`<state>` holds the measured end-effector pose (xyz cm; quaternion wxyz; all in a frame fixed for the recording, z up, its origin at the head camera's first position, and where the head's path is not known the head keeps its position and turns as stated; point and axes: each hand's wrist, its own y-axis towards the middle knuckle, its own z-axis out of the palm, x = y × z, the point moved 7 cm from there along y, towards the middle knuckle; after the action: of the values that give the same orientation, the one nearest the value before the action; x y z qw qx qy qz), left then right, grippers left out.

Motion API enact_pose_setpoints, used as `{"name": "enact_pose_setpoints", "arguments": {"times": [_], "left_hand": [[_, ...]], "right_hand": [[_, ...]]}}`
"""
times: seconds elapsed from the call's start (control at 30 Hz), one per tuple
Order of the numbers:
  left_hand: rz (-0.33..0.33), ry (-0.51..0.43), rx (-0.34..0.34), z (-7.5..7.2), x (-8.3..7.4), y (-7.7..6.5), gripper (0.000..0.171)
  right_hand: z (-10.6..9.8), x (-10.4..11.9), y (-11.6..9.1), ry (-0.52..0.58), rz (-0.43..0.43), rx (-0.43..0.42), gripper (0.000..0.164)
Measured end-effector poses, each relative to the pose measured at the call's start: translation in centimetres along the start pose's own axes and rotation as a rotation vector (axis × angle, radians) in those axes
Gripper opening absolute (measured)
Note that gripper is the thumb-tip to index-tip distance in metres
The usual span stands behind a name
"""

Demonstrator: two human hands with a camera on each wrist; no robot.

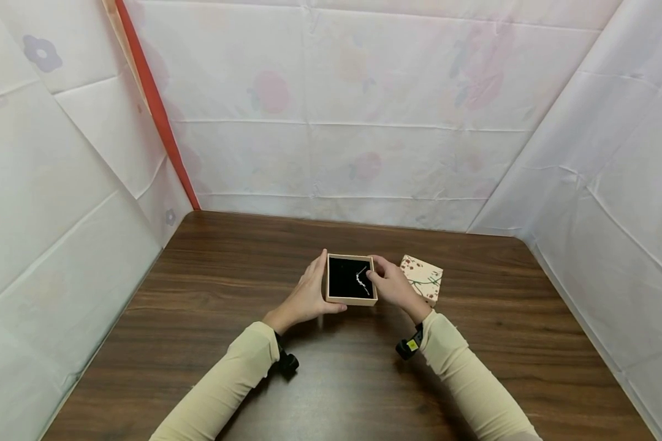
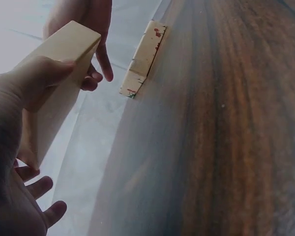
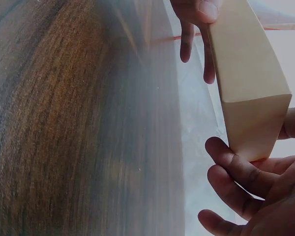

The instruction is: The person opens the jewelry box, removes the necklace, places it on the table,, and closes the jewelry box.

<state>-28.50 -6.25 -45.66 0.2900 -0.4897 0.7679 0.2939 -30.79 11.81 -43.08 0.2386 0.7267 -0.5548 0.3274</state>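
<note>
A cream square jewellery box (image 1: 353,301) stands open between both hands, its inside lined with a black pad (image 1: 341,280). On the pad's right part lies a thin silvery chain (image 1: 360,280) with small bright pieces. My left hand (image 1: 308,294) grips the left side, thumb along the front wall. The right hand (image 1: 393,285) holds the right side, its thumb reaching over the rim beside the chain. From the right wrist, the box (image 3: 248,59) shows above the tabletop, with fingers (image 3: 243,169) bent under its lower corner. The left wrist view has the left thumb (image 2: 46,73) pressed on its wall.
The box's lid (image 1: 427,274), cream with red blossoms and a green bow pattern, lies on the table just right of the right hand. Dark wood table (image 1: 226,245) surrounds them. White patterned cloth (image 1: 331,159) hangs behind and at both sides, with a red strip (image 1: 160,110) at back left.
</note>
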Motion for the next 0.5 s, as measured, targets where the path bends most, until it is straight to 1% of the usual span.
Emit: {"name": "enact_pose_setpoints", "arguments": {"times": [0.17, 0.27, 0.5], "left_hand": [[0.005, 0.033, 0.017, -0.03, 0.16, -0.01, 0.126], [-0.012, 0.033, 0.032, -0.09, 0.16, -0.1, 0.124], [-0.033, 0.029, 0.005, -0.41, 0.08, -0.17, 0.118]], "right_hand": [[0.15, -0.31, 0.06, -0.001, 0.013, 0.006, 0.051], [0.13, -0.37, -0.01, -0.005, 0.018, 0.007, 0.052], [0.01, -0.33, -0.26, -0.023, 0.019, 0.008, 0.054]]}}
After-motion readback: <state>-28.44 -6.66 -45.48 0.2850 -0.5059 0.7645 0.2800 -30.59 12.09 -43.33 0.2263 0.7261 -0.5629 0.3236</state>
